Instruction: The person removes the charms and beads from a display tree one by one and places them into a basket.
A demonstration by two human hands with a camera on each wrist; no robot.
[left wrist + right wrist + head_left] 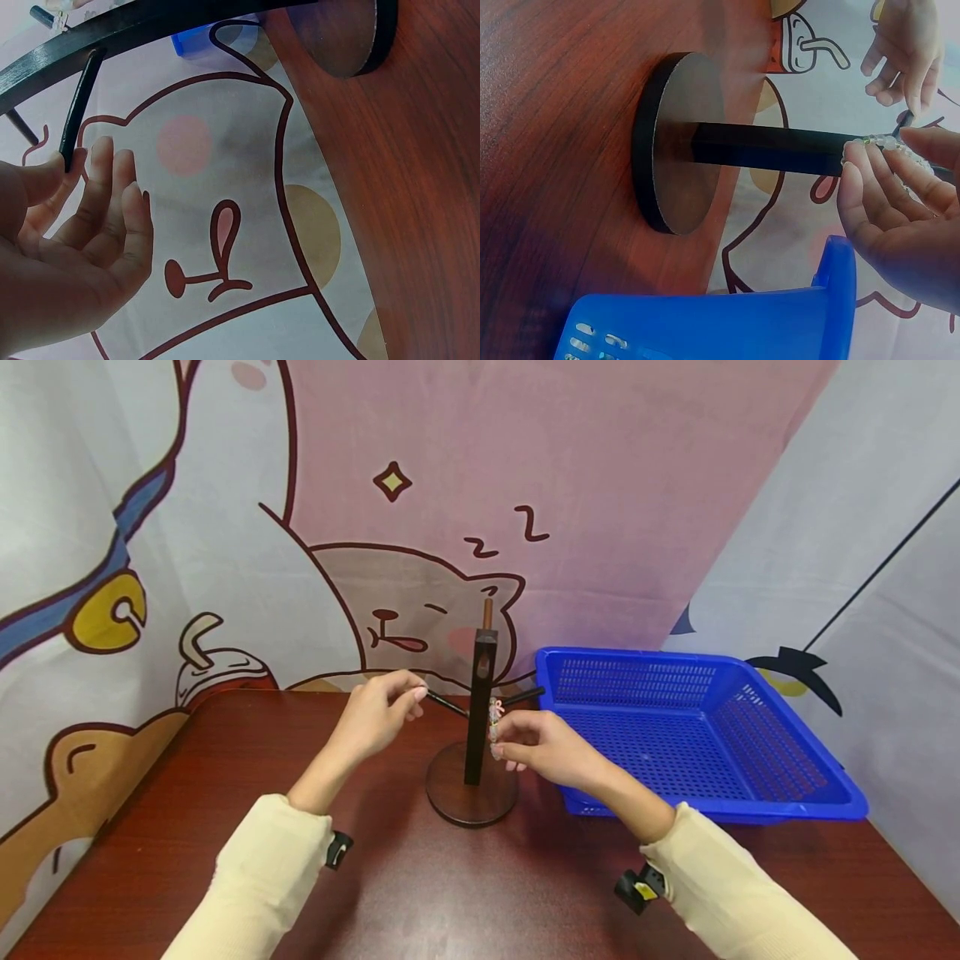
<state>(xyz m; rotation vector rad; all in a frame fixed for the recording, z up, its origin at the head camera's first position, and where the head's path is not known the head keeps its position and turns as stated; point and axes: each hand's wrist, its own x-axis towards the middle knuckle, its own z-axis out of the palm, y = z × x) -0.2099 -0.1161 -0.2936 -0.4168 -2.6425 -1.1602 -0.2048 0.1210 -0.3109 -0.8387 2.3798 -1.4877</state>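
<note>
A dark wooden stand with side pegs rises from a round base on the table. My left hand pinches the outer end of its left peg between thumb and forefinger, other fingers loosely bent. To the right of the post, my right hand holds a clear beaded bracelet with thumb and fingers. In the head view, the bracelet hangs close beside the post and overlaps the inner end of the right peg. A small pink piece shows near its top.
Right of the stand is a blue plastic basket with perforated walls, close to my right forearm. A cartoon-printed cloth hangs behind the reddish-brown table. One brown peg sticks up at the top of the stand.
</note>
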